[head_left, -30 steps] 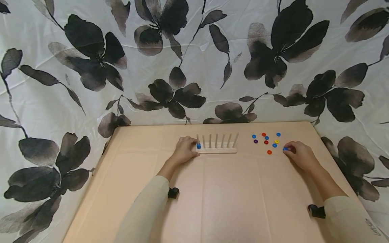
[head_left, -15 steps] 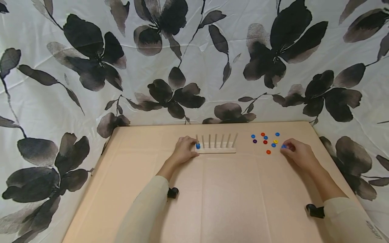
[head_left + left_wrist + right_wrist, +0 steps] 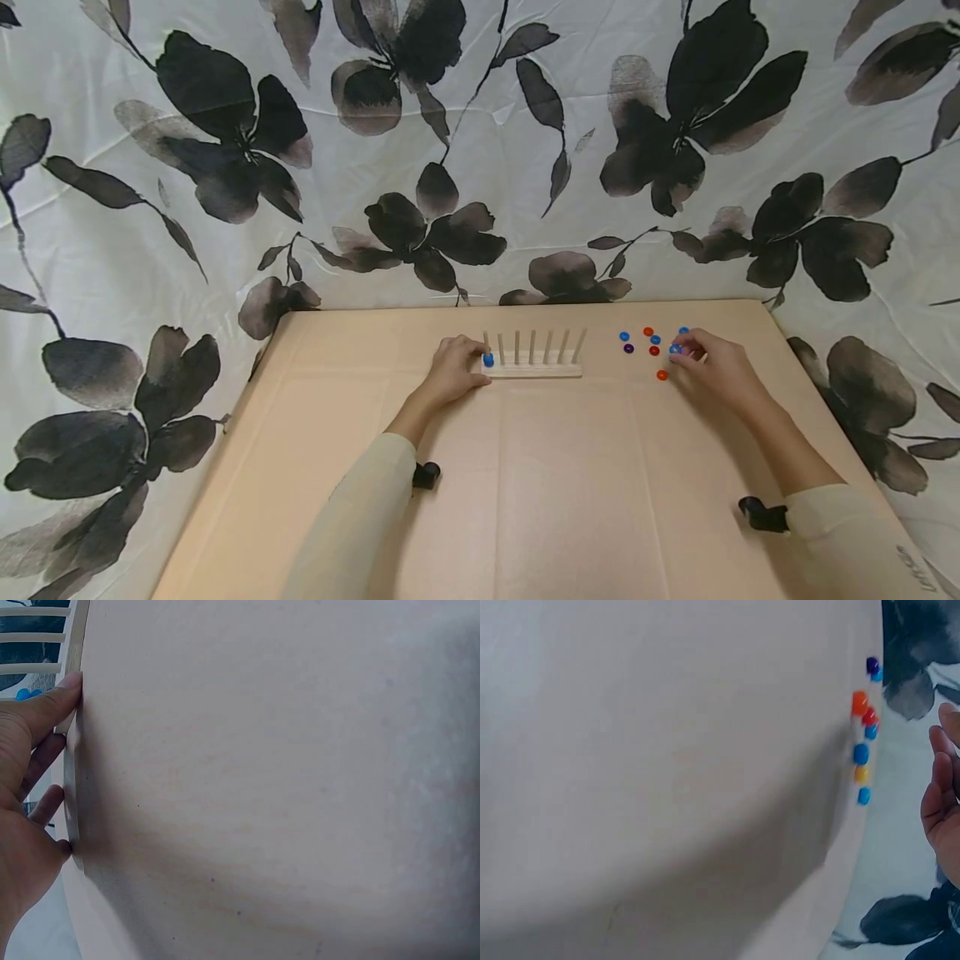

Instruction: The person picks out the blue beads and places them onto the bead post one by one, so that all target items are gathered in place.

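My left hand [image 3: 453, 369] grips the left end of a pale wooden peg rack [image 3: 536, 372]. In the left wrist view its thumb [image 3: 67, 686] presses along the front of the base. Blue beads [image 3: 488, 360] sit low on the rack's leftmost peg, close to those fingers; the other pegs are bare. At the right, my right hand [image 3: 716, 367] pinches a small blue bead [image 3: 675, 349] between thumb and index finger, above the scattered beads. The right wrist view shows that hand [image 3: 946, 795] raised beyond the loose beads, its fingertips partly out of frame.
Loose beads lie around and left of the right hand: a purple bead [image 3: 628, 348], a blue bead [image 3: 624, 336], an orange bead [image 3: 662, 375], a yellow bead [image 3: 862, 774] and several others. A floral cloth [image 3: 442, 150] hangs behind the table's [image 3: 570, 483] far edge.
My right hand has lifted and moved left with the blue bead, passing over the loose beads and covering some of them. The left hand and the rack stay in place.
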A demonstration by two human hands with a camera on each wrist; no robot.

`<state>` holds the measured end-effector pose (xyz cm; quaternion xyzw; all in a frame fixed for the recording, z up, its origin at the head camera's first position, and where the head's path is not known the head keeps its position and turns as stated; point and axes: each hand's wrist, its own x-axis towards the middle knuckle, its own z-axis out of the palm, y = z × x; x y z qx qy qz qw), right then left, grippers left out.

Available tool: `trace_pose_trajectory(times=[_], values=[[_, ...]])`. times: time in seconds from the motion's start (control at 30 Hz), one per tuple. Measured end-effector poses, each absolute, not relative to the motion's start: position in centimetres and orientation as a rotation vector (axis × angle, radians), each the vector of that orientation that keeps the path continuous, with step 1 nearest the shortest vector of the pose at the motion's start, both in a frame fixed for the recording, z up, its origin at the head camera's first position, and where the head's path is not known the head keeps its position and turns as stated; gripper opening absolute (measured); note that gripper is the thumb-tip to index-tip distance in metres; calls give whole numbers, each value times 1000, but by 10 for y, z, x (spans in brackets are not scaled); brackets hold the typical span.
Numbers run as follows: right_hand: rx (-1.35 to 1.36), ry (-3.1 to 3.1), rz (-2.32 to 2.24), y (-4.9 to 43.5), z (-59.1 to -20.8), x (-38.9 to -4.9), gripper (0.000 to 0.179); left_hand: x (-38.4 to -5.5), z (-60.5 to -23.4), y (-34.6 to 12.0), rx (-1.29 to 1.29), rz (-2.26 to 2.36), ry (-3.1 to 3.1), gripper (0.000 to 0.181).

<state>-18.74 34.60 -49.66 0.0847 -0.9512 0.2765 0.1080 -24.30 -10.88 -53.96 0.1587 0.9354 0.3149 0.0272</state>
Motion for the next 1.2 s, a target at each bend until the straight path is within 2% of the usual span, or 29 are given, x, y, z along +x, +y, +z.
trace_pose_trajectory(times=[0.27, 0.53, 0.93, 1.2], values=[[287, -2755, 849, 316, -481, -188, 27, -243, -540, -109, 494, 961, 2892, 53], [417, -2670, 855, 284, -465, -195, 19, -242, -539, -109, 502, 963, 2894, 52], [573, -2562, 927, 233, -451, -213, 17, -242, -541, -108, 521, 963, 2908, 50], [659, -2602, 937, 195, -440, -222, 25, -242, -540, -109, 529, 970, 2906, 51]])
